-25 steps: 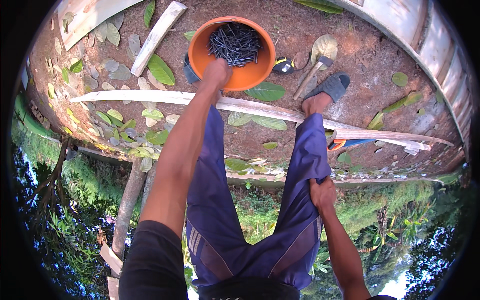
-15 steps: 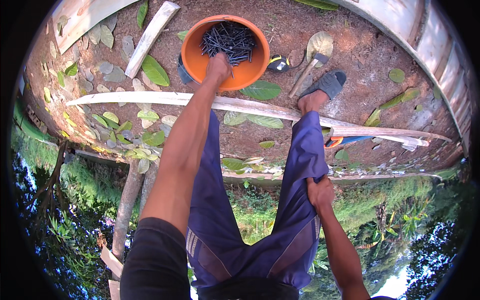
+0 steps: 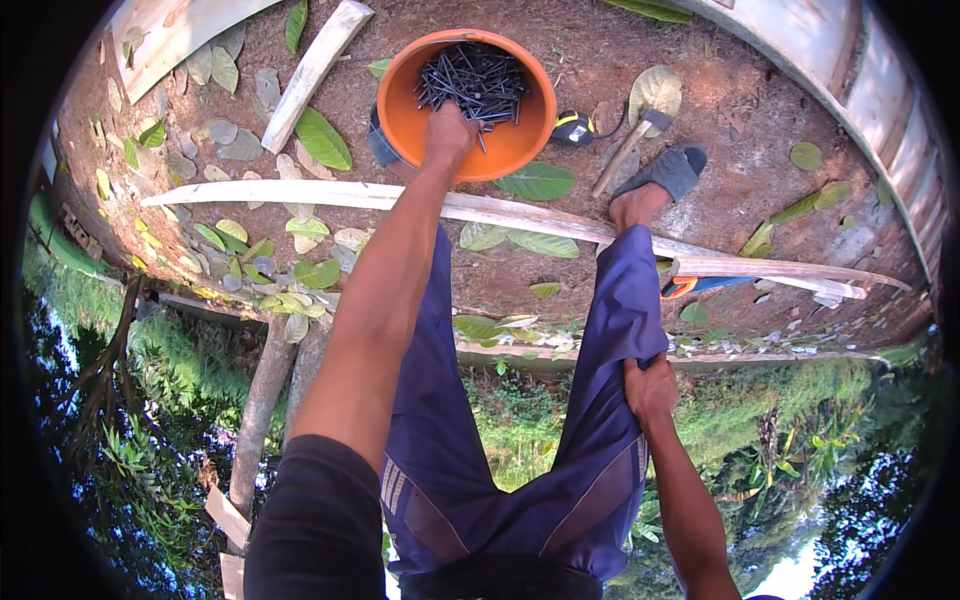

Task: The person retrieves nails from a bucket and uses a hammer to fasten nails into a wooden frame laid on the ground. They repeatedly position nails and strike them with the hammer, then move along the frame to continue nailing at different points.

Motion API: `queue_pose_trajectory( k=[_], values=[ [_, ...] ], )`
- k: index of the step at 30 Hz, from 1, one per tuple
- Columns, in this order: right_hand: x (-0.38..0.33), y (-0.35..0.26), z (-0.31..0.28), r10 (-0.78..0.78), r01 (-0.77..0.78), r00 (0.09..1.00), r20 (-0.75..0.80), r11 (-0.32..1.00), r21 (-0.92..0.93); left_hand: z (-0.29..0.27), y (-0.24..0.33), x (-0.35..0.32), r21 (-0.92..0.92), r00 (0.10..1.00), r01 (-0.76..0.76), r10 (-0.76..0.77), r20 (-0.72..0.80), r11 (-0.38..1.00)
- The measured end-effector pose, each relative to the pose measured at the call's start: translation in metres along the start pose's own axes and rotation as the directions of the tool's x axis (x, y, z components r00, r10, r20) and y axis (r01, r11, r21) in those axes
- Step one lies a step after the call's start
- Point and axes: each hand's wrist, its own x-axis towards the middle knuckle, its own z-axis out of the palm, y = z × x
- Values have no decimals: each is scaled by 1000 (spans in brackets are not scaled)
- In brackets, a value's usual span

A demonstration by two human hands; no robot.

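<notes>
A person's left hand [image 3: 452, 130] reaches into an orange bucket [image 3: 515, 152] set on bare, leaf-strewn ground, its mouth open upward. Inside lies a tangled heap of dark metal nails [image 3: 475, 78], crossing one another at every angle and gathered toward the far side, while the near part of the inner wall shows plain orange. The hand meets the near edge of the heap, its fingertips hidden among the nails; whether the grip is closed on any of them cannot be told. One nail [image 3: 482, 144] pokes out below the pile, just beside the hand.

The right hand [image 3: 653, 388] rests at the right knee against the purple-blue trousers [image 3: 610, 320], fingers bent; whether it clutches the cloth cannot be told. The bucket stands beyond a long pale wooden strip [image 3: 300, 193], partly covering the left sandal [image 3: 381, 143].

To the right of the bucket, a black-and-yellow tape measure [image 3: 574, 129] sits close by. Farther right, a hammer [image 3: 620, 160] lies with its head against a large dry leaf [image 3: 655, 88], near the right sandal [image 3: 677, 170]. A short wooden piece [image 3: 315, 80] lies to the bucket's left.
</notes>
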Motion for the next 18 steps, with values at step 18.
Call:
queue_pose_trajectory(
  k=[18],
  values=[
    [6,6,6,-46,45,999,-5,999,-7,-46,-10,-32,-585,768,315,161,620,747]
  ],
)
